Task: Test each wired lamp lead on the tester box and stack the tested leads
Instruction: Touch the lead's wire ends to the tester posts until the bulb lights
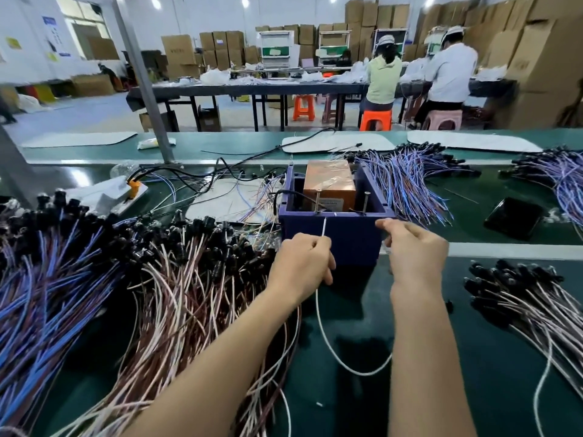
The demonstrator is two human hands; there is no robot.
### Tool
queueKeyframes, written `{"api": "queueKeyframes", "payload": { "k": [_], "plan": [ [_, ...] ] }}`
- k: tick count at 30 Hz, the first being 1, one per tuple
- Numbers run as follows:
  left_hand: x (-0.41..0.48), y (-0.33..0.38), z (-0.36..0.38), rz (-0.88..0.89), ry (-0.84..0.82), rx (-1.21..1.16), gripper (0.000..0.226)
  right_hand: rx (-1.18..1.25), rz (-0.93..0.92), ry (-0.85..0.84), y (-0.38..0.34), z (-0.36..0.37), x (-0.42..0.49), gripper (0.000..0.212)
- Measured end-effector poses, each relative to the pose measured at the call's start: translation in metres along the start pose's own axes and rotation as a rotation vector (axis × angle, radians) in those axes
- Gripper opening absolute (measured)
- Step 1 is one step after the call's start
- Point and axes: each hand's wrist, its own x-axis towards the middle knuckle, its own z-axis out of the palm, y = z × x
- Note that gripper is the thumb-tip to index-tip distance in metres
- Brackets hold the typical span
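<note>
- Pinching a thin white wire lead [324,230] between thumb and forefinger, the left hand [299,263] holds its tip up against the top front edge of the dark blue open-topped tester box [334,244].
- Below that hand the lead hangs in a loose loop over the green table [473,373] and climbs toward the right forearm, where it passes out of sight.
- The right hand [413,247] is at the box's front right corner, fingers curled and thumb and forefinger tips pressed together; whether they grip an end of the lead cannot be told.
- Inside the box sits a copper-coloured block [329,184] wrapped in clear film, with two upright metal posts [318,200] just in front of it and a black cable running in over the left wall.
- Left of the box, a large heap of leads with black lamp holders and pink, brown and blue wires [157,279] spreads across the table to the left edge of the view.
- On the right, well apart from the box, lies a smaller stack of leads with black ends and pale wires [520,298].
- Behind the box to the right is a fanned bundle of blue and purple wired leads [410,184], and near it a flat black rectangular object [514,217].
- Farther back, two seated people work at a long table among tall stacks of cardboard boxes.
</note>
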Motion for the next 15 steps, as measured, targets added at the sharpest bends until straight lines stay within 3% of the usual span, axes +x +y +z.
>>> {"api": "queueKeyframes", "payload": {
  "k": [9,15],
  "plan": [
    [0.002,-0.004,-0.004,0.15,0.264,0.074,0.059,-0.076,-0.035,-0.073,0.009,0.029,-0.009,0.015],
    [0.008,-0.011,-0.008,0.136,0.313,0.064,0.047,0.03,0.071,-0.059,0.009,0.023,-0.009,0.022]
  ]
}}
